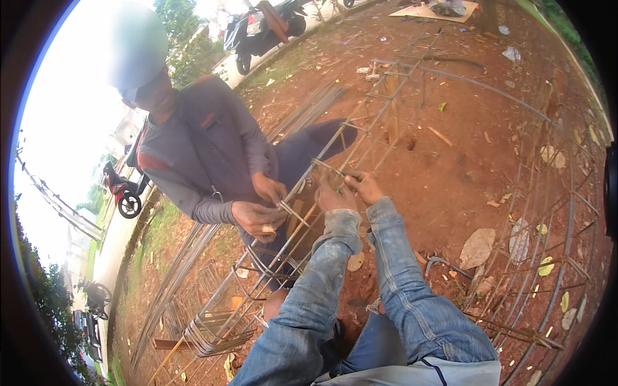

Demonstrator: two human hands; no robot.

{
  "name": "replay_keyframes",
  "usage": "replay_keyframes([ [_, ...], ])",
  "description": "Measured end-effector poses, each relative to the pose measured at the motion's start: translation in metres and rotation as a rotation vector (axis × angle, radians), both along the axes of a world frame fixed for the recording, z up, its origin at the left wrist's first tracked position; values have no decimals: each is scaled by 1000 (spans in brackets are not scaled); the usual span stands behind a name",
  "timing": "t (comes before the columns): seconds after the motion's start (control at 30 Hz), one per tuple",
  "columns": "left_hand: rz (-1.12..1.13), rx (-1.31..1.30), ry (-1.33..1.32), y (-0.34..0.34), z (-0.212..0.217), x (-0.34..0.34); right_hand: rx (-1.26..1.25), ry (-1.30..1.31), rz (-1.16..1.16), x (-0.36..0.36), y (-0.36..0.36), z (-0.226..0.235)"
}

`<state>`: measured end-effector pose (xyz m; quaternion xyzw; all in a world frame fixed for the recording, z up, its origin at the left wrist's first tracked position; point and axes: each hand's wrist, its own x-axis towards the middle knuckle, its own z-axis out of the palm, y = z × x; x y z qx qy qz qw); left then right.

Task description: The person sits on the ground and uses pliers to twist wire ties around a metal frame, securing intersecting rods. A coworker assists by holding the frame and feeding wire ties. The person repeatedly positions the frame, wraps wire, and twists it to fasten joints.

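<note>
A long cage of steel reinforcing bars (367,132) slants from the lower left to the upper middle, with square stirrups across it. My left hand (337,198) is closed at the cage, its fingers beside a stirrup (329,167). Just right of it, my right hand (365,186) pinches with thumb and fingers close to the left one. Whatever lies between the fingers of either hand is too small or hidden. Across the cage, a person in a grey shirt (199,135) works with both hands (257,219) at another stirrup. Several bent stirrups (222,344) bunch at the cage's near end.
Another bar framework (570,257) spreads along the right side. A curved tool (430,262) with red on it lies on the reddish soil among dry leaves (477,248). Loose long bars (168,286) lie behind the person. Motorbikes (261,31) stand along the road.
</note>
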<state>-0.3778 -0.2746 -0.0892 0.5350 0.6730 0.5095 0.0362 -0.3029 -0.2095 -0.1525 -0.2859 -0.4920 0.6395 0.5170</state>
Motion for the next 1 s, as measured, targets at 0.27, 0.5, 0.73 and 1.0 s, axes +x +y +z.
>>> replay_keyframes([
  [0.27,-8,1,630,-19,-4,7,134,-343,-249,6,-19,18],
  [0.5,-36,-42,662,-15,-11,-9,572,-1385,-395,13,-57,88],
  [0.73,-48,-106,426,-15,-1,-3,1521,-1669,79,21,-3,152],
  [1.0,-16,-76,302,-20,11,4,870,-1455,208,31,46,163],
])
